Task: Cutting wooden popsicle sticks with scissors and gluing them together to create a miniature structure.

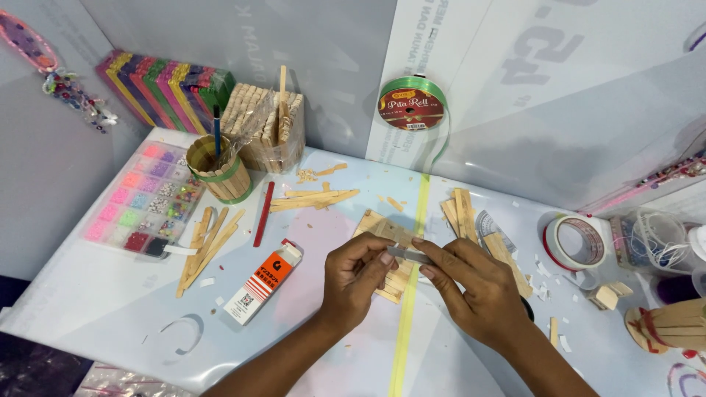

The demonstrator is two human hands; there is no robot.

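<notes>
The fingers of the left hand [358, 273] and the right hand [471, 288] are closed together on a small flat grey blade-like strip [407, 254], pinched at its two ends. Directly under the fingers lies a panel of pale wooden craft sticks [388, 234]. The strip looks thin, light and stiff, perhaps sharp, so the flat ends seem the safest hold. Left of the fingers a white and orange glue box [262, 282] lies near; toward the person the white table [132, 309] has open room.
</notes>
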